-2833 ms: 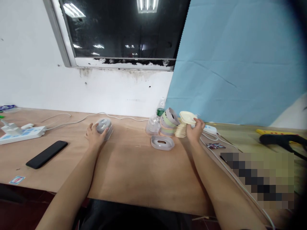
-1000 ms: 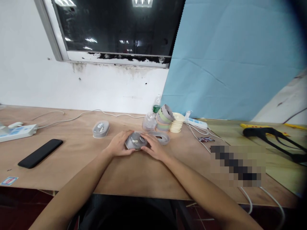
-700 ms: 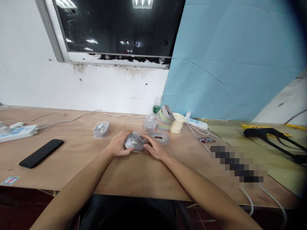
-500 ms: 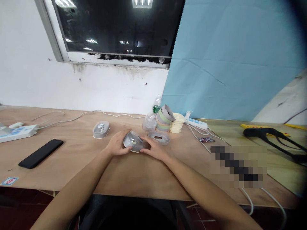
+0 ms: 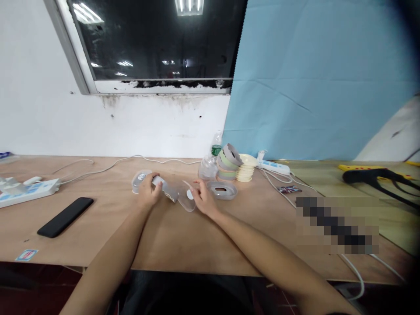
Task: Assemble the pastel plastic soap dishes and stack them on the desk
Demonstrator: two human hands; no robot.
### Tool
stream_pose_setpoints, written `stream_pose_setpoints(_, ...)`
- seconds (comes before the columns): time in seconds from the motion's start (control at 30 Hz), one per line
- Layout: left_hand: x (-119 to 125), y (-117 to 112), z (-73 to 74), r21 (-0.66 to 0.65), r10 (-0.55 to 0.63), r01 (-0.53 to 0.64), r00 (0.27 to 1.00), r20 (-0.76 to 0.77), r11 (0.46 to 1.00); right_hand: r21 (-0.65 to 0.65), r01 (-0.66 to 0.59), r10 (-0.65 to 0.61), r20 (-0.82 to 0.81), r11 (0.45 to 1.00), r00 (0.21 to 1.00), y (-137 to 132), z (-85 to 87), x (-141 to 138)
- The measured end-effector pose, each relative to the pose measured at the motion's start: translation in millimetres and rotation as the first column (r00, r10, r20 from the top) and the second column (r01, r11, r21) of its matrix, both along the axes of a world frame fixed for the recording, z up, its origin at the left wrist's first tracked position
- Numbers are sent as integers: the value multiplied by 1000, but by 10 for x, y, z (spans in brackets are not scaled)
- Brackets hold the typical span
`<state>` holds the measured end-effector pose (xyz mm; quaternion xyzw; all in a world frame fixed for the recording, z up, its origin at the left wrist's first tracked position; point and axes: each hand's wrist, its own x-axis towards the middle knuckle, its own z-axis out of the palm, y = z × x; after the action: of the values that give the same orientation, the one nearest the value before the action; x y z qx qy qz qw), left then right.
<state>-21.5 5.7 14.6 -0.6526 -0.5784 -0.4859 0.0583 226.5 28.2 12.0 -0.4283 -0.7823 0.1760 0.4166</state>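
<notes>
My left hand (image 5: pixel 149 190) is closed round a grey plastic container part (image 5: pixel 167 189), tilted with its jagged-looking edge toward the right. Pinched in my right hand (image 5: pixel 204 197) is a clear plastic lid (image 5: pixel 186 203) with a round white spot. The two parts are close together above the table, and I cannot tell whether their edges touch. Partly behind my left hand sits an oval grey box with a clear top (image 5: pixel 138 178). Just beyond my right hand lies an open grey oval tray (image 5: pixel 232 191) with a slot in its base.
At the back stand a clear bottle (image 5: pixel 210 165), a leaning stack of grey, green and peach rings (image 5: pixel 227 162) and stacked cream bowls (image 5: pixel 245 168). A black phone (image 5: pixel 65 217) and a white power strip (image 5: pixel 39 192) lie left. Cables and another power strip (image 5: pixel 274 167) are right.
The grey container between both hands has come apart. My left hand moved left with the grey part; the clear lid is now in my right hand. The view shifted slightly.
</notes>
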Motion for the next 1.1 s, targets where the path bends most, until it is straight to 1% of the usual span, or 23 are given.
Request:
stream_pose_setpoints(0.1,-61,31,-12,24,44,-45,998,51,999,-78,36,-29,94,996,995,-47,-86,-41)
stream_pose_setpoints(0.17,-76,33,-4,64,38,-44,996,78,997,-125,73,-62,92,990,994,-24,-143,-28)
stream_pose_setpoints(0.27,-75,17,21,119,15,-28,994,108,993,-195,99,-104,-19,976,994,50,-200,7)
stream_pose_setpoints(0.33,-66,4,37,144,0,-16,993,115,989,-280,92,-127,-108,955,986,93,-219,21)
stream_pose_setpoints(0.43,-52,-5,52,159,-16,2,996,87,987,-425,32,-140,-225,905,964,134,-235,22)
stream_pose_setpoints(0.47,-49,-6,54,157,-19,7,997,75,988,-453,8,-140,-258,891,956,145,-241,19)
stream_pose_setpoints(0.53,-45,-3,52,150,-24,14,998,63,989,-472,-19,-142,-304,882,942,167,-255,16)
stream_pose_setpoints(0.67,-39,1,31,132,-31,23,998,56,991,-448,-30,-115,-292,893,950,198,-281,34)
stream_pose_setpoints(0.77,-30,2,13,106,-37,33,999,39,994,-359,-6,-77,-216,933,973,179,-272,59)
stream_pose_setpoints(0.87,-16,4,6,93,-50,48,998,23,994,-187,7,-16,-47,982,999,115,-228,69)
stream_pose_setpoints(0.93,-5,4,12,94,-60,58,998,18,994,-107,-4,15,97,994,995,59,-191,64)
stream_pose_setpoints(1.03,13,2,30,104,-83,81,997,9,991,-68,3,16,285,998,958,-5,-148,49)
stream_pose_setpoints(1.1,23,-1,41,105,-95,94,995,4,990,-53,3,17,380,999,925,-18,-136,44)
